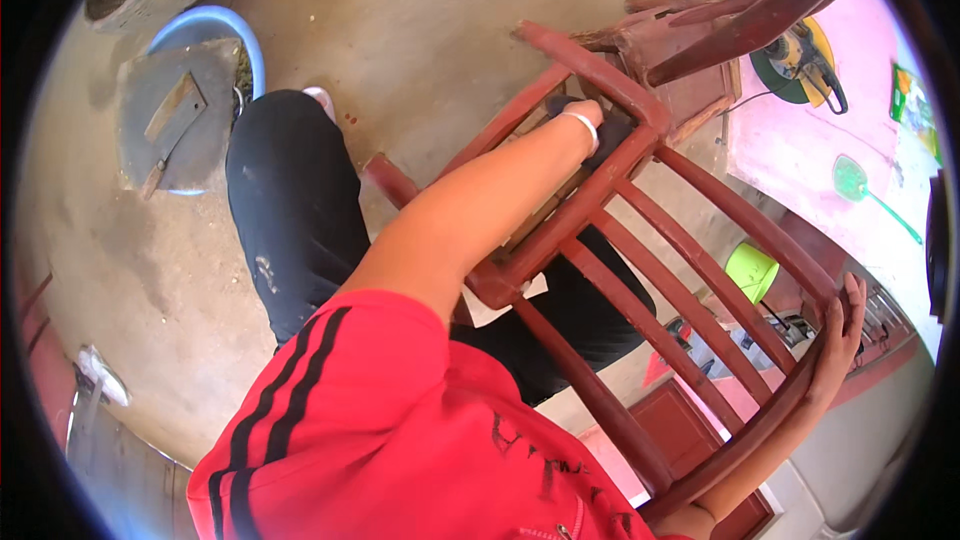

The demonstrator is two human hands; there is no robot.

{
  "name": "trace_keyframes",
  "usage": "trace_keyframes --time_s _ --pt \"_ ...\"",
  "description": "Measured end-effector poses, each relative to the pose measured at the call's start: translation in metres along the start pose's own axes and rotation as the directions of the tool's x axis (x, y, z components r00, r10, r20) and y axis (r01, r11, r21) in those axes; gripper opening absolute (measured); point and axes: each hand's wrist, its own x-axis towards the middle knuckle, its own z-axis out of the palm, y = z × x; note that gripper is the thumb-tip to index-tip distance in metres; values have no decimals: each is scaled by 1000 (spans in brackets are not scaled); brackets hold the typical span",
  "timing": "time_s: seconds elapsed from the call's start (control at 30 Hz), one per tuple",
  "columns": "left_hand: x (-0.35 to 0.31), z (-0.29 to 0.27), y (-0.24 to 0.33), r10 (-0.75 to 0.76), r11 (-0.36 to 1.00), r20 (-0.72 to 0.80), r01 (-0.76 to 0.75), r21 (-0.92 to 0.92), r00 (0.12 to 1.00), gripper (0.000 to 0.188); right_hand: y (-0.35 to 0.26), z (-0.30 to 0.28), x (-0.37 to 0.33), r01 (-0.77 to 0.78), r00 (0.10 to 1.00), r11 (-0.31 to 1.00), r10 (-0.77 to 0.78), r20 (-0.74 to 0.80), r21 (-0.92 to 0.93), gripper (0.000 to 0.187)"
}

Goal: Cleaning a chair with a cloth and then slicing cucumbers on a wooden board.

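Work in hand: a person in a red top and black trousers is working over a dark red wooden chair [640, 240] that is lying tipped on its side across the middle and right of the frame.
Left hand [585, 120]: reaching in through the frame of the chair at upper centre and pressing a dark pad or cloth [610, 128] against the wood; the fingers are mostly hidden behind it, so I cannot tell how tightly they are closing.
Right hand [838, 335]: wrapping around the curved top rail at the right edge of the frame, gripping it and steadying the chair.
Progress, as a judgement: the chair's slats and rails are showing an even red, while the spot under the pad is being rubbed; how much of the surface remains is not clear.
Surroundings: a power grinder [800, 58] is lying on a pink table [780, 150] at upper right; a blue-rimmed basin [205, 20] is sitting at upper left on the concrete floor [400, 30].
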Motion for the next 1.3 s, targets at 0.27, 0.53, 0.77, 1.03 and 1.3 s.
trace_keyframes --time_s 0.27,0.53,0.77,1.03,1.3 --pt "-50 -7 -22 242 798 313 -5 -603 918 25 -31 0 -9 23 1000 999 -24 -14 -41 41" --pt "32 -23 -35 14 969 -125 17 246 992 35 -38 16 -3 28 1000 999 -27 15 -25 41" --pt "30 12 -67 -90 988 160 109 -111 983 40 -45 1 -14 -34 998 993 26 -65 -116 40" --pt "13 7 -30 -21 874 366 195 -445 930 29 -26 -1 -9 -64 997 997 62 -40 -45 42" --pt "-40 -31 -40 -56 934 90 84 -347 994 35 -3 -32 -7 -31 1000 994 31 -3 -105 47"
